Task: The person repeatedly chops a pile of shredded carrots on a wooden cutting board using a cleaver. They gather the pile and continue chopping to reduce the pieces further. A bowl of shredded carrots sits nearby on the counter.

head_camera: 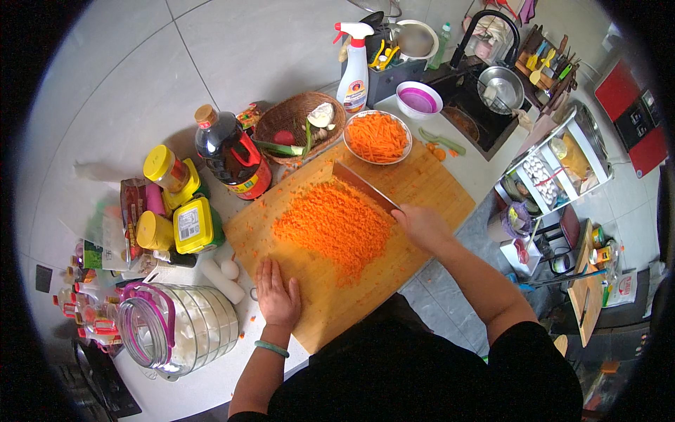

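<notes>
My right hand (pixel 423 228) grips the handle of a cleaver (pixel 366 185), its broad blade at the right edge of a heap of finely chopped carrot (pixel 335 227). The heap spreads across the middle of a wooden cutting board (pixel 443 179), with loose bits scattered around it. My left hand (pixel 277 295) lies flat on the board's left edge, holding nothing, its fingers close together with the thumb apart. At the board's far edge stands a patterned bowl of carrot shreds (pixel 377 137).
Behind the board are a dark sauce bottle (pixel 232 153), a wicker basket (pixel 269 118) with garlic and a spray bottle (pixel 354 74). Left stand yellow-lidded tubs (pixel 196 224) and a large glass jar (pixel 184 327). A sink (pixel 459 105) and a white rack (pixel 553 163) are at the right.
</notes>
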